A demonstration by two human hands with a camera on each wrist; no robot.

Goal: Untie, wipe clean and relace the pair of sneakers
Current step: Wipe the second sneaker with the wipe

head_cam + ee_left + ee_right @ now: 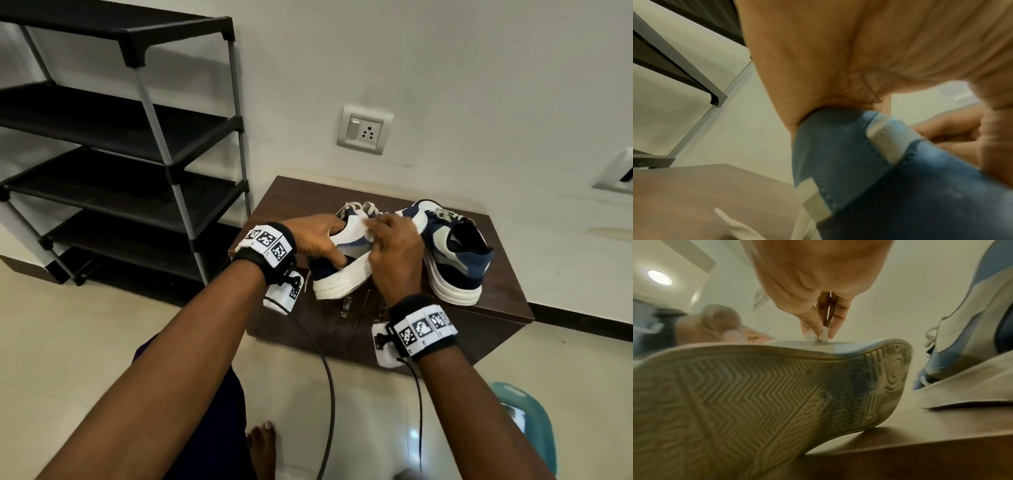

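Two navy, grey and white sneakers are on a dark wooden cabinet (507, 294). My left hand (318, 240) grips the heel collar of the near sneaker (342, 274), which is tipped on its side with the ribbed sole (766, 394) facing me and its toe resting on the cabinet. My right hand (394, 250) pinches a small white wipe (818, 335) and presses it on that sneaker's side panel. The other sneaker (455, 253) stands upright to the right, its laces (445, 214) loose. The blue heel (838, 146) fills the left wrist view.
A black and grey shoe rack (137, 154) stands left of the cabinet. A wall socket (364, 130) is above it. A teal object (527, 421) lies on the tiled floor at the lower right. Cables (329, 377) hang from my wrist cameras, and my bare foot (263, 445) is below.
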